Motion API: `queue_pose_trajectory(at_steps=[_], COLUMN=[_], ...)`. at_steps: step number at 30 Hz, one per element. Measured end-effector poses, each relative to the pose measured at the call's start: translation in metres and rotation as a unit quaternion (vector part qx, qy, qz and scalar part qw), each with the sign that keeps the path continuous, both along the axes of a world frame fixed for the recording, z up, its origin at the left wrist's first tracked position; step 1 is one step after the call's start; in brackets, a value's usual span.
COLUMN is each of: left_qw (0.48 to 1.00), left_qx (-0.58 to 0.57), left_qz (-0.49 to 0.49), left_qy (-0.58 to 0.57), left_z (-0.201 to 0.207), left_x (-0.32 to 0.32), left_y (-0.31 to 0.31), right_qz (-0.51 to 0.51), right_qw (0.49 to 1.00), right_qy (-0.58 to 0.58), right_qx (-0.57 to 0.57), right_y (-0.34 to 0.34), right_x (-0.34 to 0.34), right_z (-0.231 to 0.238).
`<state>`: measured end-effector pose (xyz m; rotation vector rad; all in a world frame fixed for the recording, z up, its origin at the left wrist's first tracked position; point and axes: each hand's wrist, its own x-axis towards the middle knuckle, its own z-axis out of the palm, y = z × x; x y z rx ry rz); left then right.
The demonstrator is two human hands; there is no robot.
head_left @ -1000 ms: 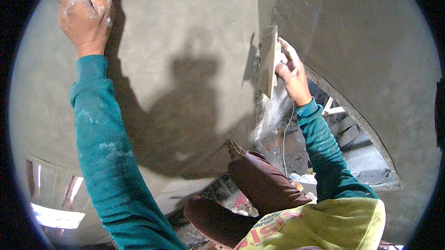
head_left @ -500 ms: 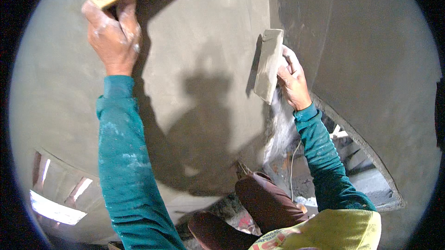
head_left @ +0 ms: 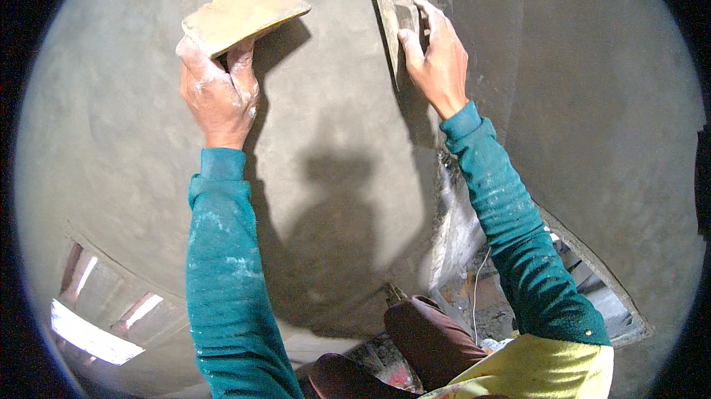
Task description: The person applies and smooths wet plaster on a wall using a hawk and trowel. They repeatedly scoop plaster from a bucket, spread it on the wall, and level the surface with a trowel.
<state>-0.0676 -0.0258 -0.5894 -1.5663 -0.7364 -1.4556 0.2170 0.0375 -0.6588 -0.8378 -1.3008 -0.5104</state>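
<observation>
My left hand (head_left: 222, 99) is closed on a flat, rectangular, yellowish plaster float (head_left: 248, 14), gripping it from underneath; its handle is hidden. The float is held off the grey plastered wall (head_left: 333, 66) and casts a shadow on it. To the right, my right hand (head_left: 442, 58) is wrapped round the handle of a plastering trowel (head_left: 386, 10). The trowel's long narrow blade stands nearly upright close to the wall, just left of the corner. Whether the whole blade touches the plaster I cannot tell.
A darker wall (head_left: 578, 81) meets the plastered one at the right-hand corner. Low on the right is an opening (head_left: 603, 295) with a rough edge, and another opening (head_left: 96, 332) lies at lower left. A thin white cable (head_left: 476, 292) hangs beside my knees (head_left: 429, 336).
My right hand has moved up and slightly left with the trowel, which has turned so its handle side shows. My left hand has shifted right and down with the float.
</observation>
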Motion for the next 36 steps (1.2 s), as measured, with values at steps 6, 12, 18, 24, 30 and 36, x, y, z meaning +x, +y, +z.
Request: queue_pose_trajectory(at_steps=[6,12,18,24,30,36], left_qw=[0.999,0.996,0.995,0.991,0.991,0.988], left_qx=[0.013,-0.017,-0.016,-0.004,0.006,-0.002], left_qz=[-0.021,-0.073,-0.071,-0.104,-0.109,-0.127], left_qy=[-0.034,-0.054,-0.064,-0.080,-0.073,-0.085], left_z=[-0.006,-0.003,-0.005,-0.001,-0.002,-0.001], left_x=[0.001,0.006,-0.002,0.009,0.011,0.004], left_y=[0.004,0.008,0.007,0.002,0.008,0.004], right_qz=[0.021,0.076,0.039,-0.059,-0.117,-0.107], right_qw=[0.990,0.976,0.946,0.936,0.923,0.922], right_qy=[-0.139,-0.197,-0.314,-0.347,-0.366,-0.369], right_qx=[0.020,0.049,0.070,-0.004,-0.002,-0.050], right_y=[-0.022,-0.040,-0.024,-0.023,-0.009,-0.018], right_x=[-0.039,0.013,0.042,0.045,0.050,0.040], right_z=[-0.045,-0.009,0.185,0.273,0.280,0.273])
